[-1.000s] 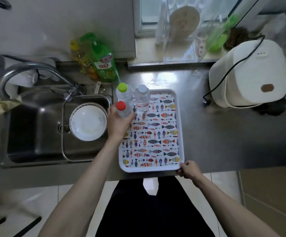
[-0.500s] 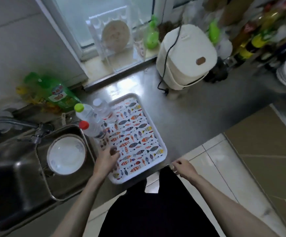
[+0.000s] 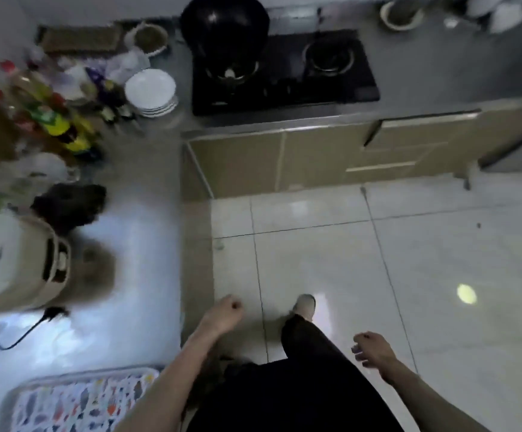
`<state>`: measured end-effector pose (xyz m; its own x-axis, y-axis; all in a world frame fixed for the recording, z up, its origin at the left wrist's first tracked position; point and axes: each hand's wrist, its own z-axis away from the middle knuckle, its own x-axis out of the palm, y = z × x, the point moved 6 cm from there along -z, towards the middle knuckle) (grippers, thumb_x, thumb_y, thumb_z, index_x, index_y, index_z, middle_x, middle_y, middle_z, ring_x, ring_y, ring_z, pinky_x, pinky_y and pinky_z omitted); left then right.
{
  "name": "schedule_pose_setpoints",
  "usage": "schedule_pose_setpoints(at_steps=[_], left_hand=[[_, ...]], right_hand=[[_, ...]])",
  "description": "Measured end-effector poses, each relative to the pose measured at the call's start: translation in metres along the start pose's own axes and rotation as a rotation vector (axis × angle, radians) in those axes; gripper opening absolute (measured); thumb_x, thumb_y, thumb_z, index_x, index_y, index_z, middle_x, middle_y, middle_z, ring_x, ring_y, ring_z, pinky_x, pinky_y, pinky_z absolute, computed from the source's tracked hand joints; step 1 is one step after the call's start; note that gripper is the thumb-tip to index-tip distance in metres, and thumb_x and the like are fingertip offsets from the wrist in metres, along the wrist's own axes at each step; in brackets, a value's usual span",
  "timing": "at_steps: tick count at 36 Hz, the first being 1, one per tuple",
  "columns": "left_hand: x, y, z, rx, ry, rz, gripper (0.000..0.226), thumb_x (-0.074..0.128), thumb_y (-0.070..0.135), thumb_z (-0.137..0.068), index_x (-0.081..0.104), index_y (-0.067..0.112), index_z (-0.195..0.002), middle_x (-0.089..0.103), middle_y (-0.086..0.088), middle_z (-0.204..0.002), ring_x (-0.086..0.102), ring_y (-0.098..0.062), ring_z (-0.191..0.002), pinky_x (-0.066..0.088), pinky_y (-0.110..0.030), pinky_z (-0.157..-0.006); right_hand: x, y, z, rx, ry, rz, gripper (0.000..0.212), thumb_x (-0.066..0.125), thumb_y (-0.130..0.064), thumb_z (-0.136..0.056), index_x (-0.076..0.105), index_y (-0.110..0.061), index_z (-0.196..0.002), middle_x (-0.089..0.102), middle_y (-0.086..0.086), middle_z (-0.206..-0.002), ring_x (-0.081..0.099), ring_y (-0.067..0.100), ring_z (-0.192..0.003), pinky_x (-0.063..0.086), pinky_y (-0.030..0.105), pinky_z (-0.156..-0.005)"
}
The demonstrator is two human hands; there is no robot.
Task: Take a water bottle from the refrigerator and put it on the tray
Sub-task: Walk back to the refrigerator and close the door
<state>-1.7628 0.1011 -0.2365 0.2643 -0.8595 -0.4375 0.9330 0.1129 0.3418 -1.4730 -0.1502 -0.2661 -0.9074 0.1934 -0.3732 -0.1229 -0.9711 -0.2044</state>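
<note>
Only a corner of the fish-patterned tray (image 3: 76, 400) shows at the bottom left, on the steel counter; the water bottles on it are out of view. My left hand (image 3: 224, 313) hangs over the counter's edge and the floor, fingers curled into a loose fist with nothing in it. Out over the tiled floor, my right hand (image 3: 373, 350) is loosely curled and holds nothing. No refrigerator is in view.
A white rice cooker (image 3: 13, 263) with a black cord stands on the counter (image 3: 141, 244) at left. Behind it are sauce bottles (image 3: 51, 120) and stacked white plates (image 3: 150, 90). A black wok (image 3: 225, 29) sits on the gas hob (image 3: 284, 76). Pale floor tiles (image 3: 409, 260) lie ahead.
My view has swung right, away from the sink and tray toward the stove and floor. My left hand let go of the red-capped bottle and both hands left the tray.
</note>
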Motion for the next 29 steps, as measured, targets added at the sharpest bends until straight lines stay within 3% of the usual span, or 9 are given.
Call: schedule_pose_setpoints(at_steps=[5, 9, 11, 14, 18, 20, 23, 25, 29], left_hand=[[0.016, 0.124, -0.066, 0.048, 0.004, -0.105, 0.027, 0.054, 0.023, -0.103, 0.073, 0.011, -0.117, 0.072, -0.01, -0.127, 0.067, -0.029, -0.119, 0.052, -0.037, -0.102], [0.044, 0.207, -0.097, 0.065, -0.088, -0.271, 0.017, 0.055, 0.022, -0.098, 0.068, 0.018, -0.089, 0.071, -0.007, -0.099, 0.07, -0.03, -0.109, 0.047, -0.033, -0.081], [0.054, 0.244, -0.107, 0.073, -0.111, -0.293, 0.015, 0.058, 0.02, -0.099, 0.07, 0.016, -0.09, 0.069, -0.005, -0.098, 0.07, -0.031, -0.111, 0.047, -0.034, -0.082], [0.067, 0.295, -0.117, 0.061, -0.149, -0.339, 0.018, 0.061, 0.021, -0.101, 0.074, 0.009, -0.098, 0.074, -0.015, -0.11, 0.069, -0.033, -0.113, 0.052, -0.038, -0.093], [0.081, 0.36, -0.143, 0.063, -0.238, -0.49, 0.032, 0.056, 0.013, -0.105, 0.062, 0.016, -0.074, 0.064, -0.007, -0.073, 0.061, -0.023, -0.067, 0.039, -0.028, -0.057], [0.085, 0.393, -0.162, 0.038, -0.25, -0.531, 0.024, 0.054, 0.013, -0.106, 0.063, 0.014, -0.084, 0.065, -0.008, -0.08, 0.059, -0.02, -0.071, 0.035, -0.025, -0.052], [0.095, 0.453, -0.198, 0.001, -0.244, -0.547, 0.016, 0.054, 0.016, -0.106, 0.066, 0.011, -0.096, 0.066, -0.012, -0.097, 0.06, -0.02, -0.086, 0.038, -0.025, -0.055], [0.099, 0.484, -0.21, -0.016, -0.243, -0.523, 0.02, 0.055, 0.015, -0.104, 0.066, 0.012, -0.088, 0.064, -0.013, -0.095, 0.058, -0.022, -0.086, 0.037, -0.027, -0.062], [0.124, 0.563, -0.247, -0.055, -0.287, -0.581, 0.016, 0.054, 0.015, -0.103, 0.064, 0.009, -0.093, 0.063, -0.014, -0.093, 0.059, -0.024, -0.086, 0.036, -0.029, -0.067]], right_hand=[[-0.072, 0.065, -0.038, 0.181, -0.013, -0.048, 0.024, 0.052, -0.012, -0.1, 0.06, -0.012, -0.077, 0.061, 0.006, -0.075, 0.054, 0.018, -0.061, 0.042, 0.02, -0.056], [-0.118, 0.075, -0.054, 0.221, -0.049, -0.038, 0.019, 0.052, -0.021, -0.102, 0.066, -0.012, -0.092, 0.065, 0.012, -0.102, 0.054, 0.018, -0.089, 0.045, 0.026, -0.082], [-0.142, 0.07, -0.063, 0.217, -0.059, -0.07, 0.023, 0.051, -0.016, -0.1, 0.069, -0.001, -0.101, 0.071, 0.017, -0.105, 0.056, 0.021, -0.08, 0.049, 0.029, -0.072], [-0.184, 0.049, -0.071, 0.215, -0.076, -0.219, 0.014, 0.048, -0.006, -0.098, 0.059, -0.001, -0.094, 0.063, 0.017, -0.086, 0.051, 0.022, -0.059, 0.034, 0.024, -0.052], [-0.255, 0.015, -0.104, 0.174, -0.011, -0.406, 0.021, 0.048, -0.014, -0.099, 0.062, 0.001, -0.104, 0.064, 0.015, -0.088, 0.051, 0.024, -0.066, 0.036, 0.027, -0.058], [-0.291, -0.005, -0.124, 0.131, 0.018, -0.467, 0.028, 0.048, -0.017, -0.098, 0.065, 0.003, -0.109, 0.071, 0.017, -0.095, 0.056, 0.025, -0.072, 0.042, 0.031, -0.064], [-0.355, -0.034, -0.158, 0.071, 0.092, -0.54, 0.028, 0.05, -0.022, -0.097, 0.069, -0.005, -0.108, 0.075, 0.015, -0.105, 0.064, 0.023, -0.079, 0.053, 0.039, -0.078], [-0.386, -0.05, -0.168, 0.035, 0.121, -0.537, 0.026, 0.052, -0.026, -0.095, 0.07, -0.01, -0.106, 0.076, 0.01, -0.106, 0.067, 0.023, -0.087, 0.055, 0.041, -0.088], [-0.442, -0.047, -0.191, 0.091, 0.155, -0.502, 0.03, 0.052, -0.03, -0.096, 0.07, -0.007, -0.104, 0.073, 0.012, -0.108, 0.063, 0.027, -0.092, 0.044, 0.032, -0.08]])
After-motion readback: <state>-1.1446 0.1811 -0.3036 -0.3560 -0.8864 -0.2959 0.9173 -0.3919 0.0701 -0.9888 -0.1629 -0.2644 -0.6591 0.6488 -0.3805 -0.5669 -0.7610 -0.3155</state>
